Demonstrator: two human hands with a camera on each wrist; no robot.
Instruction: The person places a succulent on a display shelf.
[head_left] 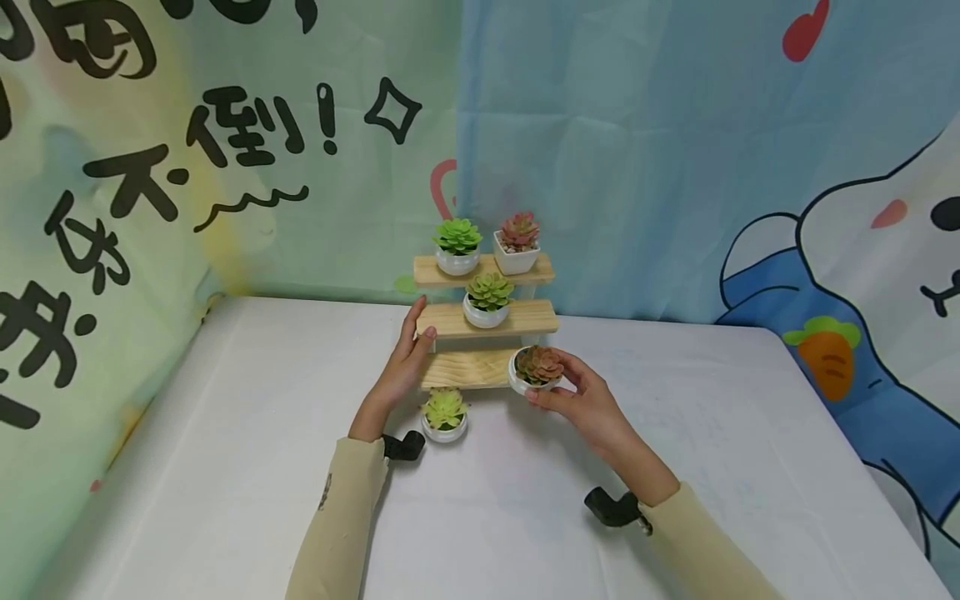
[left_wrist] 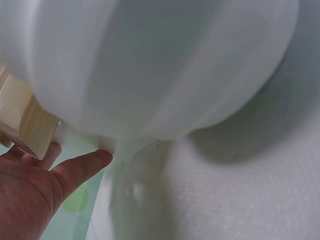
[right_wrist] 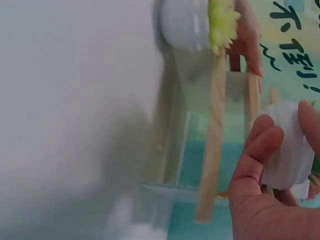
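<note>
In the head view, my right hand (head_left: 581, 396) pinches a small white pot with a reddish-brown succulent (head_left: 538, 367) at the right end of the lowest shelf. The right wrist view shows fingers and thumb about the white pot (right_wrist: 287, 145); whether its base touches the shelf I cannot tell. My left hand (head_left: 401, 367) grips the left end of the middle shelf of a three-tier wooden stand (head_left: 468, 369). Just in front of the stand, a yellow-green succulent in a round white pot (head_left: 445, 414) stands on the table. That pot (left_wrist: 150, 60) fills much of the left wrist view.
A green succulent (head_left: 457, 247) and a pink one in a square pot (head_left: 517, 243) occupy the top shelf. Another green succulent (head_left: 488, 300) sits on the middle shelf. Printed cloth (head_left: 600, 167) hangs behind the white-covered table (head_left: 495, 533).
</note>
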